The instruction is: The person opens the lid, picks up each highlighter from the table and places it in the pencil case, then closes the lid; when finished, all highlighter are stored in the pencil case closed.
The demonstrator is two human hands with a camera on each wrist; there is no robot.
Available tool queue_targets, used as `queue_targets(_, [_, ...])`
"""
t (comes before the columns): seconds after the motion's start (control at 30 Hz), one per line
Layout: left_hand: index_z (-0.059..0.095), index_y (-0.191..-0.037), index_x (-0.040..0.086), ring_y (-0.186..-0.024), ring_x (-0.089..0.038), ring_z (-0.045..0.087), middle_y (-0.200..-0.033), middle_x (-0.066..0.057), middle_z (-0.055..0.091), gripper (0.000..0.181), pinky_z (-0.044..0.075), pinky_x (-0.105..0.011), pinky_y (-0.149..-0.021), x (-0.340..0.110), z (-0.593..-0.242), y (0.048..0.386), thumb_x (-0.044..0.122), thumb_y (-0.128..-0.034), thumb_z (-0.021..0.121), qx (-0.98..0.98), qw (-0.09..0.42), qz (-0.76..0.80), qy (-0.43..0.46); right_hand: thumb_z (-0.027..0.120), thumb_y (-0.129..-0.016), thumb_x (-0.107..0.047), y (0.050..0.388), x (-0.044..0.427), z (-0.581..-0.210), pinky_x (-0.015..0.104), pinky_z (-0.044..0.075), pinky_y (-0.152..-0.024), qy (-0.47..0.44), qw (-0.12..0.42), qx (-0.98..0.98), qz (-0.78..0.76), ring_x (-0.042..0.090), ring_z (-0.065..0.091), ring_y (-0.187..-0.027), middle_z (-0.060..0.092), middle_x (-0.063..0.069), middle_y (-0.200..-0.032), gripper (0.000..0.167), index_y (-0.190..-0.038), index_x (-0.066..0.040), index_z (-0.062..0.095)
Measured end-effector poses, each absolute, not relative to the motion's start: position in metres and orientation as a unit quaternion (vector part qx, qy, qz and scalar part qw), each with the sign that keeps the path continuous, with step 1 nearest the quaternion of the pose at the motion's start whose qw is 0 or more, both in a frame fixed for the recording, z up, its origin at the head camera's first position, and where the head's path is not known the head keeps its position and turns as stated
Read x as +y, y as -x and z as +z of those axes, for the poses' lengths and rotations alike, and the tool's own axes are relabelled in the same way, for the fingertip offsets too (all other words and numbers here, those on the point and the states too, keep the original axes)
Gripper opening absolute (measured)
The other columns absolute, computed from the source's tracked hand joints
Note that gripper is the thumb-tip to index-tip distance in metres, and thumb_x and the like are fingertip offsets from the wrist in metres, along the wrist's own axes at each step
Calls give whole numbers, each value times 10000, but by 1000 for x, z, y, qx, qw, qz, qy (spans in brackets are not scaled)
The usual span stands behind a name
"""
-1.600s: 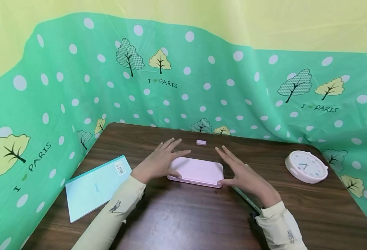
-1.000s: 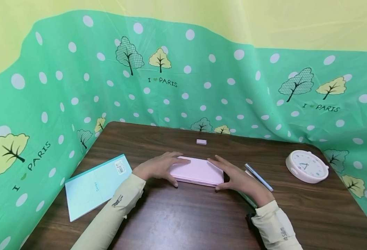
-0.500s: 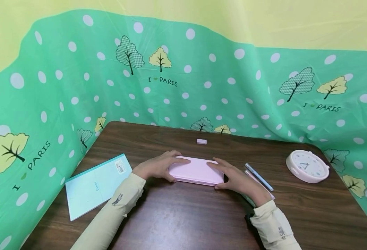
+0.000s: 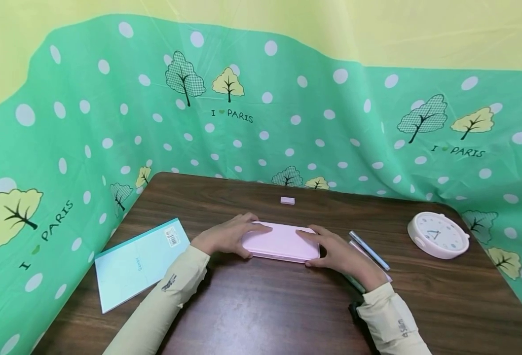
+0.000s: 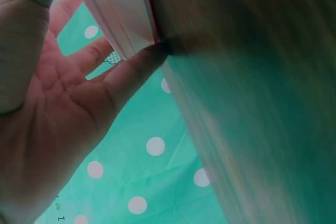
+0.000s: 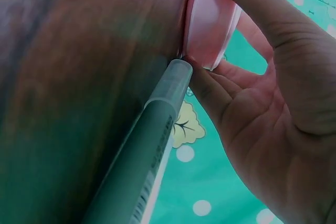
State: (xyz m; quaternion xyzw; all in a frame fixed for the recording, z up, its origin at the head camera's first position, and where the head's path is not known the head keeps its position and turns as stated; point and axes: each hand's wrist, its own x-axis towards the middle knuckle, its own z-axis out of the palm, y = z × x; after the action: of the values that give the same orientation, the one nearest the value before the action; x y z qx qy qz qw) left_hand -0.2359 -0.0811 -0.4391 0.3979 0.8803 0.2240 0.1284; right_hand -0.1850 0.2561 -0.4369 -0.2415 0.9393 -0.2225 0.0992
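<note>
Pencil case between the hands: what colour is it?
The pencil case is pale pink, clearest in the head view.

From my end I make out a pale pink case [image 4: 283, 242], a dark brown, wood-grained table [image 4: 270, 305], a light blue notebook [image 4: 132, 273] edged in teal, and green cloth [image 4: 336, 135] dotted white.

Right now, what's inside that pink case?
I can't tell: the pink case looks closed, so everything inside is covered. Only its outside shows, held at one end by the left hand and at the other by the right hand.
</note>
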Motion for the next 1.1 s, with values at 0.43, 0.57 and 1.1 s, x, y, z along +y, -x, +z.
queue_targets(0.43, [576, -1593, 206, -1421, -349, 449, -1544, -159, 478, 858, 430, -511, -1170, -82, -442, 234, 111, -813, 919, 875, 127, 236, -403, 920, -875, -396, 188, 262, -442, 657, 490, -1064, 262, 70, 934, -233, 543, 527, -1408, 498, 325, -1587, 744, -1518, -134, 653])
queue_targets(0.57, [574, -1594, 208, -1434, -348, 436, -1556, -157, 467, 849, 427, -513, -1172, -81, -440, 235, 111, -824, 920, 875, 128, 236, -402, 932, -857, -371, 190, 263, -440, 638, 507, -1054, 264, 62, 932, -241, 526, 555, -1389, 523, 329, -1562, 720, -1481, -116, 681])
queue_targets(1.1, [571, -1598, 235, -1476, -362, 396, -1604, -154, 428, 838, 444, -544, -1155, -80, -439, 233, 105, -846, 918, 880, 144, 245, -381, 940, -832, -341, 193, 268, -447, 589, 543, -1009, 268, 44, 927, -258, 462, 621, -1332, 577, 309, -1519, 659, -1415, -114, 732])
